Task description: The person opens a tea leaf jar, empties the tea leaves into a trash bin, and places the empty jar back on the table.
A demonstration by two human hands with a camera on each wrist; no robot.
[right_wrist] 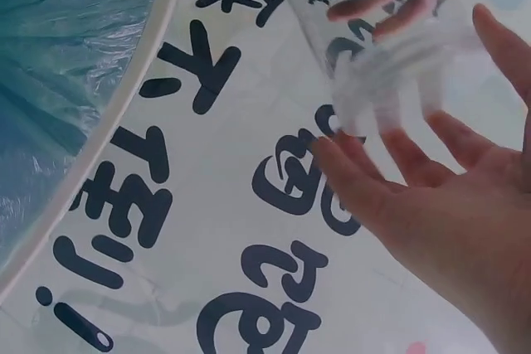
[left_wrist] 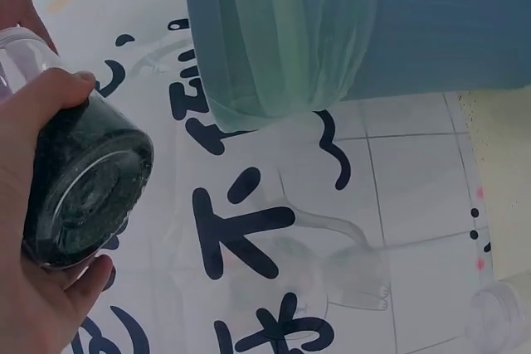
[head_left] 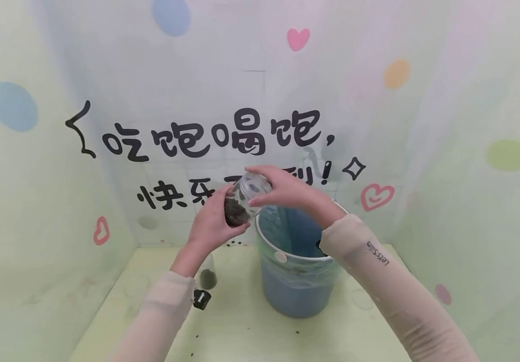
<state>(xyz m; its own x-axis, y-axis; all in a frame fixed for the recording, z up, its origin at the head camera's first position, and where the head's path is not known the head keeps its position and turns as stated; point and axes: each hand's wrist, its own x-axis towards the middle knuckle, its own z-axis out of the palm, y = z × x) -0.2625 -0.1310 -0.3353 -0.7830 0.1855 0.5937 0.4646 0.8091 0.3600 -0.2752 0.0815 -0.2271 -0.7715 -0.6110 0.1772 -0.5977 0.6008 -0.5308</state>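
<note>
Your left hand holds the clear jar by its dark-filled lower part, thumb and fingers curled round the side. Your right hand spans the clear end, thumb on one side and fingers on the other; how firmly it presses you cannot tell, as that end is blurred in the right wrist view. The jar is tilted in mid-air between the two: its long axis slants from the base, by your left palm, up and rightward to the clear end inside your right hand. The relation that seems to count most is that this clear end points rightward, toward the side where the blue bin stands. Your right hand is the nearer one to the bin.

Your left forearm comes in from the near left, your right from the near right, its wrist crossing in front of the bin's mouth; the two converge at the jar.

Farther out, the bin, with a see-through liner over its white rim, stands on the table to the right of the jar. Left of the bin, partly hidden by your left wrist, is another clear container with dark contents. The far wall carries black lettering.
</note>
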